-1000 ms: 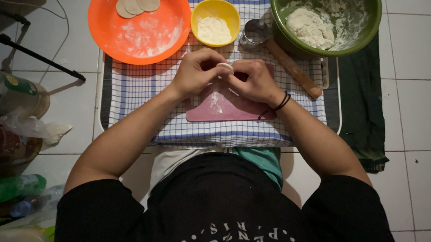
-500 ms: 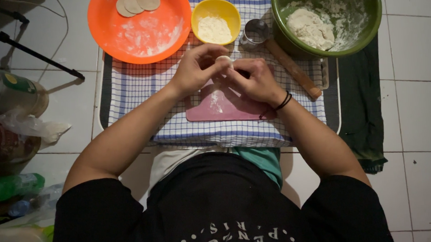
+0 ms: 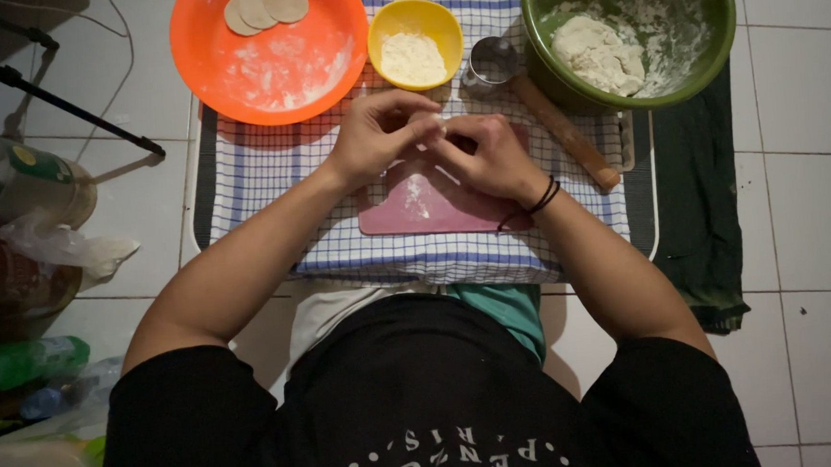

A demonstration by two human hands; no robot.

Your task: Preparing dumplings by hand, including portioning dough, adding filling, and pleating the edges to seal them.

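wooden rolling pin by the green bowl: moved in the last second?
No. The wooden rolling pin lies as before, one end by the green bowl, angled across the checked cloth.

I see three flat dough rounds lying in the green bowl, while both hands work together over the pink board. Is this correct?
Not quite. The three flat dough rounds lie in the orange bowl, not the green bowl, which holds a lump of dough. The head view shows it. The left hand and right hand do work together over the pink board.
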